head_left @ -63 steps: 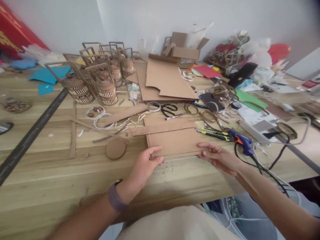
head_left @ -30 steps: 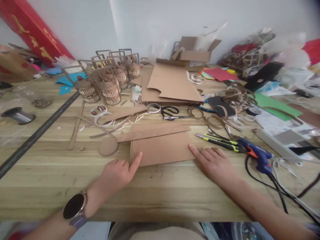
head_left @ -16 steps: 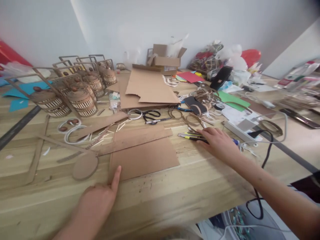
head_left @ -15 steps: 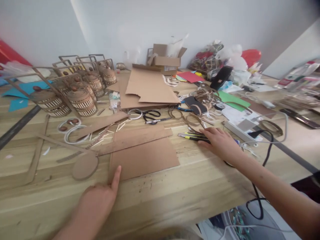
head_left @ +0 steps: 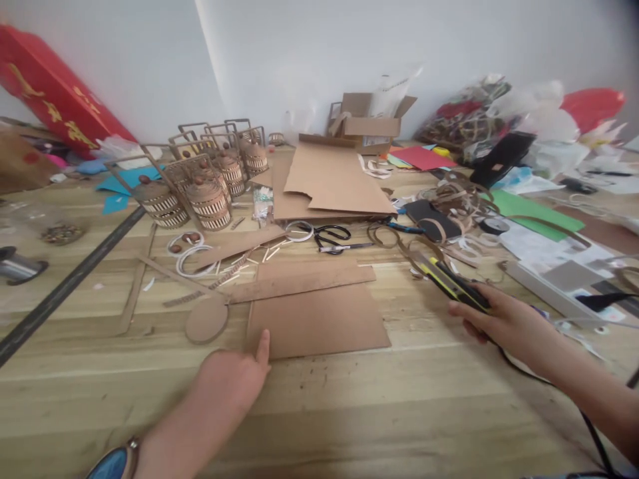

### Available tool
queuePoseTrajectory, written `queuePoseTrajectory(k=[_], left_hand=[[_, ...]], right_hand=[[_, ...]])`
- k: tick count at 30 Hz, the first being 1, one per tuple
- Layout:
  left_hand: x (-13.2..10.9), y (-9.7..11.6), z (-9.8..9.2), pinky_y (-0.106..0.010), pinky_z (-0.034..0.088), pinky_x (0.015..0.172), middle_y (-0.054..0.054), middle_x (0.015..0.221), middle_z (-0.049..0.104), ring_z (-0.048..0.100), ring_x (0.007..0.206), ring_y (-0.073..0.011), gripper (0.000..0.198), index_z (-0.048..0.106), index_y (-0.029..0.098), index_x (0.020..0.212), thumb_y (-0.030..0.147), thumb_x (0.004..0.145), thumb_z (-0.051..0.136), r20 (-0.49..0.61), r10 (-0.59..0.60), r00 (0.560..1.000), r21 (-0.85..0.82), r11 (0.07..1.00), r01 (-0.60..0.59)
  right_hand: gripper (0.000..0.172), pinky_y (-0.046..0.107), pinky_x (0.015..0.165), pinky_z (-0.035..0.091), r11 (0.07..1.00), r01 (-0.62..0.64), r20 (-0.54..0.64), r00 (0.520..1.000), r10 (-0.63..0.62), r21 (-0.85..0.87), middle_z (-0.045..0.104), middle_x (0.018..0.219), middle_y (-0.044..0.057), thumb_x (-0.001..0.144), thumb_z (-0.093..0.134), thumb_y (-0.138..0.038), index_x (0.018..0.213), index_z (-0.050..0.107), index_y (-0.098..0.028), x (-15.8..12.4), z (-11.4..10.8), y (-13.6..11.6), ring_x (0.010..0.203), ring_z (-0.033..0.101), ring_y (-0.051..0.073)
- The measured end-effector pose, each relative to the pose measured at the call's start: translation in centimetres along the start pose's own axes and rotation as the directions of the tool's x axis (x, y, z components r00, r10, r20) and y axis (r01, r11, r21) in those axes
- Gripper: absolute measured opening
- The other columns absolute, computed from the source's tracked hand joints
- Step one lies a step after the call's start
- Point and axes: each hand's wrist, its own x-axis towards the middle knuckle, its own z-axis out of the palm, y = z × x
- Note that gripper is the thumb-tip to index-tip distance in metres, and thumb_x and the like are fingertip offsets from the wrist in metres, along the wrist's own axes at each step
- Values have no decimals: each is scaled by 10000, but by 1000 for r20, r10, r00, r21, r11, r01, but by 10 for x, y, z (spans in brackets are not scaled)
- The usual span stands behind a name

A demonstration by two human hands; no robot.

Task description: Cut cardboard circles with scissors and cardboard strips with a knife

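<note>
My left hand (head_left: 232, 382) rests at the near left corner of a flat cardboard piece (head_left: 319, 326), its index finger stretched out onto the surface and the other fingers curled; nothing is in its grasp. Across the upper part of that piece lies a long narrow cardboard strip (head_left: 304, 284). A cardboard disc (head_left: 206, 320) sits just left of it. On the right, my right hand (head_left: 504, 322) is closed around a yellow and black utility knife (head_left: 454, 283), raised over the table and pointing away to the upper left.
Black-handled scissors (head_left: 333, 234) and white rings (head_left: 194, 260) lie beyond the cardboard. Several small woven lidded baskets with handles (head_left: 208, 203) stand at the back left. Larger cardboard sheets (head_left: 339, 176) and an open box (head_left: 372, 126) are behind. A white power strip (head_left: 549, 293) lies right.
My right hand has picked up the utility knife from the table and lifted it. My left index finger stays on the cardboard. The view has turned somewhat left.
</note>
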Motion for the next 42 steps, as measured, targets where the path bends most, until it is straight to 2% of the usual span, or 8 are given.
queuePoseTrajectory(k=[6,13,20,23,27,31,34,42], left_hand=[[16,12,-21,-273,498,525,-60,778,744,724,706,-227,329,663,135,1283,140,975,548,-177,241,954,124,967,-221],[46,5,1,-435,531,949,-167,1277,698,643,1163,-312,441,624,161,1333,333,932,691,-351,439,827,60,892,-448],[74,-12,17,-490,257,1221,-192,1657,308,279,1529,-341,812,366,188,1576,694,945,445,-320,439,839,-112,862,-494],[79,-10,18,-530,201,1234,-186,1680,236,199,1555,-352,853,279,184,1605,729,953,351,-263,441,858,-129,866,-484],[78,-8,21,-544,207,1231,-172,1672,269,215,1550,-344,814,290,189,1600,709,975,318,-280,444,851,-109,867,-487],[78,-9,25,-553,229,1228,-158,1667,286,225,1547,-330,755,308,205,1595,671,1000,308,-313,440,842,-109,864,-492],[79,-10,25,-547,253,1226,-152,1655,321,256,1539,-326,716,335,213,1587,636,1008,358,-339,423,840,-125,865,-486],[78,-11,26,-574,281,1218,-159,1641,356,285,1530,-328,638,395,193,1560,537,1024,434,-384,406,829,-199,840,-504]], right_hand=[[526,277,522,414,827,-177,337,941,-17,534,560,652,-3,791,700,-722,877,643,-206,-45,32,-29,562,490,143],[629,188,388,227,754,-313,318,937,146,577,565,647,-26,687,744,-793,754,566,-193,-64,42,-36,425,324,41],[591,155,337,202,742,-370,294,925,240,559,527,531,-47,637,810,-727,714,581,-188,-57,31,-24,380,280,26],[583,148,337,231,750,-377,294,923,250,544,629,622,-16,636,830,-682,894,630,-199,-55,25,-15,390,343,39],[655,178,355,310,842,-351,349,913,210,410,637,639,-36,668,844,-544,1195,628,-221,-51,17,-7,406,447,83],[454,356,610,576,999,41,196,980,-38,-9,770,881,69,787,698,-439,1182,715,-214,-41,14,-2,714,717,255],[490,447,917,565,902,292,117,956,-269,-318,768,1170,112,849,595,-336,1314,675,-205,-33,13,-1,1039,724,322],[481,433,906,573,807,272,50,956,-289,-524,718,1169,160,889,548,-325,1325,624,-137,-19,22,3,998,733,310]])
